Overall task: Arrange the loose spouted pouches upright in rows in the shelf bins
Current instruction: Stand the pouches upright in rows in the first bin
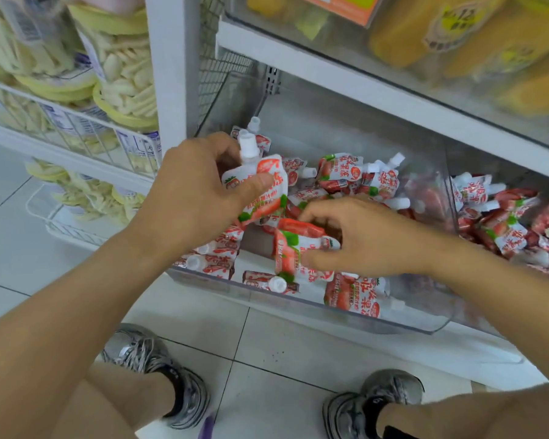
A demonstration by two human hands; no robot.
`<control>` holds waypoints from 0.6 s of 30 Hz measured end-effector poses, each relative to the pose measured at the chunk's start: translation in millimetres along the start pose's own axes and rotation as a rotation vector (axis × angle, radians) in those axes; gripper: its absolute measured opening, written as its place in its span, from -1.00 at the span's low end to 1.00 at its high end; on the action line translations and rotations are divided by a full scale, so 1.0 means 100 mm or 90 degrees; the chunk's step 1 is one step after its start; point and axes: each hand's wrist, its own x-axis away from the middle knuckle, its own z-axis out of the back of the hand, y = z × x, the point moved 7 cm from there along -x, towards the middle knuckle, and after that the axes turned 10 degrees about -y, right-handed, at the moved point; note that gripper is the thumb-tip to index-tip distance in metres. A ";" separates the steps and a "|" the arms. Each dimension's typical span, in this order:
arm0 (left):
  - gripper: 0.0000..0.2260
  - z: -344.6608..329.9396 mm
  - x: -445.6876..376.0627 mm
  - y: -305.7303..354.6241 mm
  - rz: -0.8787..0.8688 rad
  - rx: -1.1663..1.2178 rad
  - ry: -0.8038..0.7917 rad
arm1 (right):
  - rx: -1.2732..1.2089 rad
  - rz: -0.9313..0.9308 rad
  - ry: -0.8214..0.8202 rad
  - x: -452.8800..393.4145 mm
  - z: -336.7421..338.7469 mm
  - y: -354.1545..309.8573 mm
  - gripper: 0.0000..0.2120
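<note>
Crouching at the bin [346,315], the person is pinching one upright pouch [260,188] in the left hand [200,198] while the right hand [362,239] is gripping another pouch [293,251] lying flat; they look light, soft, slippery, best taken near the stiff spout.

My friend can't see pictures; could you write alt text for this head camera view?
A person's left hand holds a red-and-white spouted pouch upright over a clear plastic shelf bin while the right hand grips another pouch lying among loose pouches inside.
</note>
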 end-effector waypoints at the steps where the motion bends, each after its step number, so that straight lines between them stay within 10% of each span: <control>1: -0.69 0.02 0.00 -0.01 0.010 -0.002 0.015 | 0.046 -0.005 0.028 -0.01 -0.02 -0.03 -0.72; 5: -0.73 -0.01 -0.01 0.00 0.017 0.002 0.019 | -0.006 -0.006 -0.032 -0.15 -0.29 -0.07 -0.49; 18: -0.78 -0.07 0.02 0.09 -0.028 -0.033 -0.016 | -0.056 0.011 -0.089 -0.22 -0.33 -0.18 -0.67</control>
